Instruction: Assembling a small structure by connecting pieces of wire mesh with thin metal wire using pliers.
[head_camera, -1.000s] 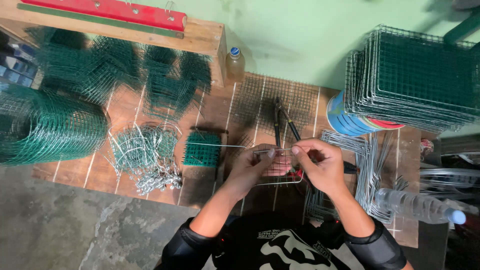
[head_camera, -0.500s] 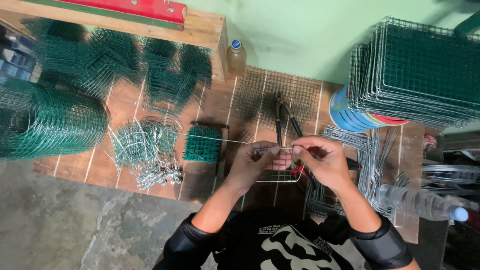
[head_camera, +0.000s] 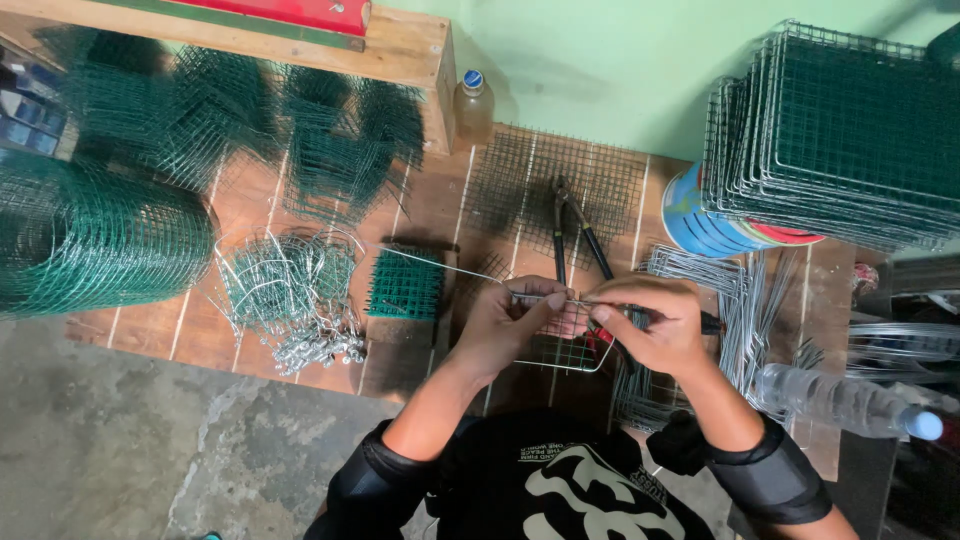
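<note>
1. Far left: one roll of green wire mesh (head_camera: 95, 240) lying on the tabletop (head_camera: 250, 200); loose cut green mesh panels (head_camera: 340, 140) behind it, too overlapped to count.
2. Next: tangled pile of bent wire pieces (head_camera: 290, 290), too many to count. One small green mesh block (head_camera: 405, 285) just beside it.
3. Centre back: one small plastic bottle (head_camera: 473, 105); one bare mesh sheet (head_camera: 560, 185) with one pair of pliers (head_camera: 575, 235) lying on it.
4. Left hand (head_camera: 505, 325): pinching the wire frame (head_camera: 560, 345) at its top edge, thumb and fingers closed on the wire.
5. Right hand (head_camera: 650, 325): clenched on the same top wire, touching the left hand's fingertips. Frame sits just above the tabletop, near the front edge.
6. Handling, my read: frame is light, thin and springy; the free wire end running left could whip or poke. Best gripped close to the bend point, both hands tight together.
7. Right: flat wire frames (head_camera: 740, 300), count unclear; tall stack of finished green mesh baskets (head_camera: 850, 130); one clear bottle (head_camera: 840, 400) on its side.
</note>
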